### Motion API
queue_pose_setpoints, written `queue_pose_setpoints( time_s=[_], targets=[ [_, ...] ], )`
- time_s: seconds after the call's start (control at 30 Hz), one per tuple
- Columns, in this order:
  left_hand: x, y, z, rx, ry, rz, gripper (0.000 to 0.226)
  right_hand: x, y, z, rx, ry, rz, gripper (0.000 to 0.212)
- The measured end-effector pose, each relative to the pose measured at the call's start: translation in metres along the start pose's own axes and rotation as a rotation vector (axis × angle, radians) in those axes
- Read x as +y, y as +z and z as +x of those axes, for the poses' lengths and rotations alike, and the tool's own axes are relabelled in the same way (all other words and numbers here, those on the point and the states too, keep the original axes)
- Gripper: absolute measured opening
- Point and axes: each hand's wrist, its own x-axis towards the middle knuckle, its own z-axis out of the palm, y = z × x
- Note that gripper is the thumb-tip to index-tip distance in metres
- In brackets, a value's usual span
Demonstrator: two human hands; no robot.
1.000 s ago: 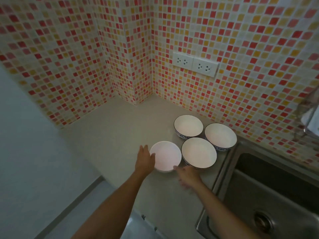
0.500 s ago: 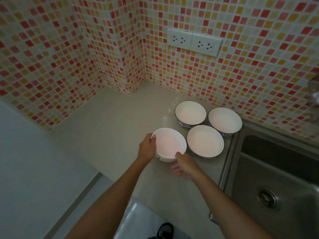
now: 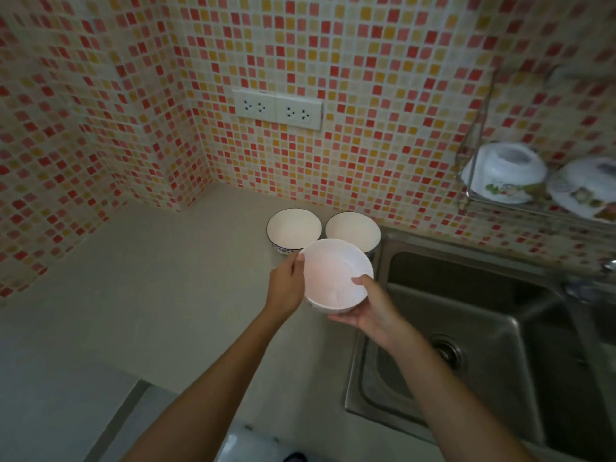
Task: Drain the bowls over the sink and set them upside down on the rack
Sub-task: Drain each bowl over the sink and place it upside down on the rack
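No text, label or number can be read anywhere. The prints on the bowls [image 3: 505, 176] in the right-hand rack [image 3: 473, 128] are blurred.

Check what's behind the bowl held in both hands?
Behind the held bowl, two upright bowls on the counter: left bowl, right bowl. Their near rims are covered, as is any counter directly beneath.
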Motion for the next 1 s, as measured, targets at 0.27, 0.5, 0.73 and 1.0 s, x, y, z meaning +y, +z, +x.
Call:
queue_pose_setpoints(
  time_s=[0.27, 0.5, 0.73, 1.0],
  targets=[
    [0.028, 0.122, -0.043, -0.202, 0.029, -0.025, 0.033, -0.017, -0.128, -0.048, 0.176, -0.019, 0.072, 0.039],
    [0.025, 0.209, -0.093, -0.25, 0.065, 0.008, 0.033, -0.016, -0.237, -0.071, 0.308, -0.027, 0.053, 0.045],
    [-0.042, 0.259, -0.14, -0.571, 0.181, 0.635, 0.061, -0.006, -0.316, -0.081, 0.46, -0.03, -0.063, 0.048],
    [-0.064, 0.264, -0.17, -0.553, 0.183, 0.836, 0.084, 0.005, -0.358, -0.083, 0.521, 0.05, -0.079, 0.043]
  ],
)
